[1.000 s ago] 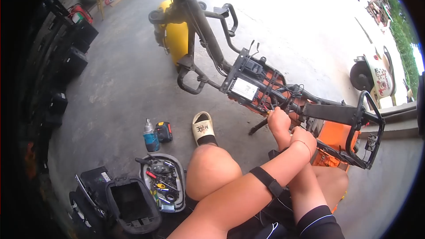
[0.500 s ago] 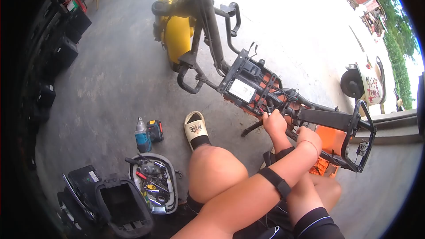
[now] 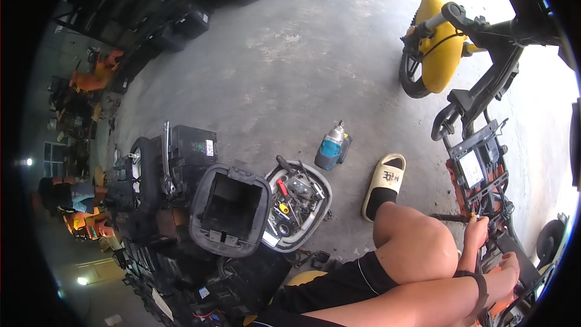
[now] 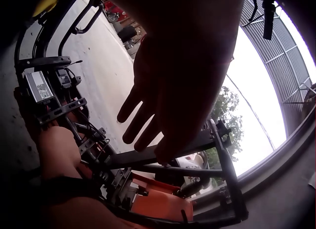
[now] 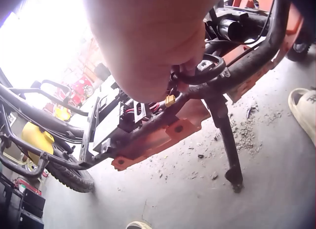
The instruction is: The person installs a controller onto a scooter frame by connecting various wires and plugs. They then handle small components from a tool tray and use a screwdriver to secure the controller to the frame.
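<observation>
My right hand [image 3: 476, 233] is at the side of a black scooter frame [image 5: 247, 66]. Its fingers curl round a black cable [image 5: 210, 77], largely hidden by the hand in the right wrist view. A yellow connector [image 5: 170, 100] shows just beyond those fingers, beside red and black wires [image 5: 154, 107]. A box with a white label [image 3: 470, 168] is mounted further forward on the frame. My left arm crosses over the right one. Its hand [image 4: 168, 100] hangs with relaxed, spread fingers by the frame's flat black beam [image 4: 126, 159], holding nothing.
On the floor to the left lie a blue impact wrench [image 3: 330, 149], a grey tray [image 3: 327, 191] of tools and a black open bin [image 3: 261, 239]. The yellow front fender [image 3: 442, 48] stands ahead. A kickstand [image 5: 228, 145] reaches the floor.
The head view has swung left, so the frame and hands now sit at its right edge and more of the workshop shows. My right hand stays at the same part of the frame.
</observation>
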Tool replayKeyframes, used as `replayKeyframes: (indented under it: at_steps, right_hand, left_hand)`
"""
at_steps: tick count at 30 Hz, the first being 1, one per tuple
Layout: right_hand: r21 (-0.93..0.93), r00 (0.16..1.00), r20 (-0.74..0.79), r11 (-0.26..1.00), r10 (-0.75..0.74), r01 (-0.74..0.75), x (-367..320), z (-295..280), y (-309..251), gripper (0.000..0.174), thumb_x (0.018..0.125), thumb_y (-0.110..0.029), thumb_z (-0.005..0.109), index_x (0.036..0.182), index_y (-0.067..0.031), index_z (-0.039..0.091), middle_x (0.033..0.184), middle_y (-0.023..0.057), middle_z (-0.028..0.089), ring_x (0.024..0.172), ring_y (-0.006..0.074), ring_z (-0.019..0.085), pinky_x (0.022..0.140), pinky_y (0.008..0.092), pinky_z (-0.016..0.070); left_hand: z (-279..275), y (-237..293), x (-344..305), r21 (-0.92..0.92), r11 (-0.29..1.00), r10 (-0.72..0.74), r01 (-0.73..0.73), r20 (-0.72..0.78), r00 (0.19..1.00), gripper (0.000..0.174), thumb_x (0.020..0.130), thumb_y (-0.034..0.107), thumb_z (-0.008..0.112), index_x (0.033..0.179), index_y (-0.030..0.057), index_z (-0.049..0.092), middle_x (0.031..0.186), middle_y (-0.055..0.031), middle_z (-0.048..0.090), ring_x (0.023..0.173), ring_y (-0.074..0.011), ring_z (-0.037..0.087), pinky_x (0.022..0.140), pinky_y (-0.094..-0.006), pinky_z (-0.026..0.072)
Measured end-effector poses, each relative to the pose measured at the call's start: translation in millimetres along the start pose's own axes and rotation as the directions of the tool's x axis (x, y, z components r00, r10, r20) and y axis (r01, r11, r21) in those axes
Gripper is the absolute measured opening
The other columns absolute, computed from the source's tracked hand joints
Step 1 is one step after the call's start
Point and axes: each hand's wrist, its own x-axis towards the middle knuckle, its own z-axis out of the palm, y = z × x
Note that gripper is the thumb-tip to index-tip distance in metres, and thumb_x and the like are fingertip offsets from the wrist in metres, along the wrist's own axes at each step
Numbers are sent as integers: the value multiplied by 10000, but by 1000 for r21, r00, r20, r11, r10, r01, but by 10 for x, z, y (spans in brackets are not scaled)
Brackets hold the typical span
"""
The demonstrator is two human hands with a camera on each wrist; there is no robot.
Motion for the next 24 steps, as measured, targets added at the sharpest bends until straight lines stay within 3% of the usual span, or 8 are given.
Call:
replayKeyframes:
  at_steps: [11, 13, 14, 15, 17, 18, 23, 24]
  right_hand:
    - [2, 982, 181, 999, 51, -52, 98, 254, 165, 397, 932, -378, 540, 1080, -21, 632, 1010, 235, 669, 953, 403, 638, 857, 489, 476]
    - [131, 998, 57, 991, -12, 4, -54, 294, 164, 345, 945, -307, 526, 1107, -27, 644, 1039, 202, 657, 986, 380, 620, 856, 468, 484]
    - [163, 981, -168, 979, -96, 124, -173, 275, 89, 292, 913, -239, 575, 1097, -23, 643, 1003, 187, 657, 952, 376, 619, 846, 463, 484]
    - [104, 954, -262, 979, -145, 178, -234, 274, 41, 251, 873, -147, 617, 1092, -27, 644, 992, 168, 651, 956, 364, 607, 858, 448, 472]
    - [146, 925, -333, 959, -183, 243, -340, 163, -67, 254, 816, -17, 639, 1070, -26, 635, 1024, 146, 637, 976, 334, 584, 887, 429, 448]
    - [234, 909, -369, 927, -193, 291, -368, 160, -59, 247, 804, -16, 657, 1049, -39, 642, 1088, 133, 640, 1024, 334, 581, 916, 424, 444]
    - [358, 920, -379, 899, -105, 250, -442, 94, -84, 389, 791, -20, 643, 1171, 9, 567, 1229, 198, 567, 1140, 367, 524, 986, 445, 406]
    - [444, 960, -277, 883, -23, 149, -409, 57, -80, 434, 791, -36, 643, 1210, 20, 542, 1255, 211, 549, 1173, 374, 508, 1005, 447, 396]
  left_hand:
    - [82, 189, 55, -24, 1000, 16, -15, 46, 999, 297, 899, 241, 609, 1156, 127, 705, 1169, -80, 687, 1102, -243, 631, 874, -451, 457]
    - [40, 250, 33, -24, 1000, 7, -6, 52, 999, 301, 899, 243, 610, 1160, 126, 704, 1173, -82, 686, 1105, -246, 629, 878, -455, 455]
    - [59, 306, 73, -18, 1000, 14, -13, 58, 998, 303, 899, 244, 610, 1162, 126, 703, 1175, -83, 685, 1106, -247, 628, 879, -457, 453]
    - [35, 334, 86, -13, 1000, 7, -6, 61, 998, 304, 899, 245, 610, 1163, 126, 703, 1177, -84, 684, 1108, -248, 627, 881, -459, 452]
    - [-81, 372, 153, -11, 1000, 8, -8, 58, 998, 308, 899, 247, 611, 1167, 126, 701, 1180, -87, 683, 1111, -251, 626, 884, -463, 450]
    - [-131, 397, 196, -12, 1000, 9, -8, 54, 998, 310, 899, 248, 611, 1169, 126, 701, 1182, -88, 682, 1112, -252, 625, 886, -466, 449]
    - [-158, 365, 174, -40, 999, 17, -14, 58, 998, 299, 922, 213, 585, 1176, 95, 691, 1193, -101, 672, 1130, -269, 613, 906, -477, 435]
    - [-173, 351, 151, -42, 999, 32, -29, 60, 998, 299, 922, 213, 585, 1176, 95, 691, 1193, -101, 672, 1130, -269, 613, 906, -477, 435]
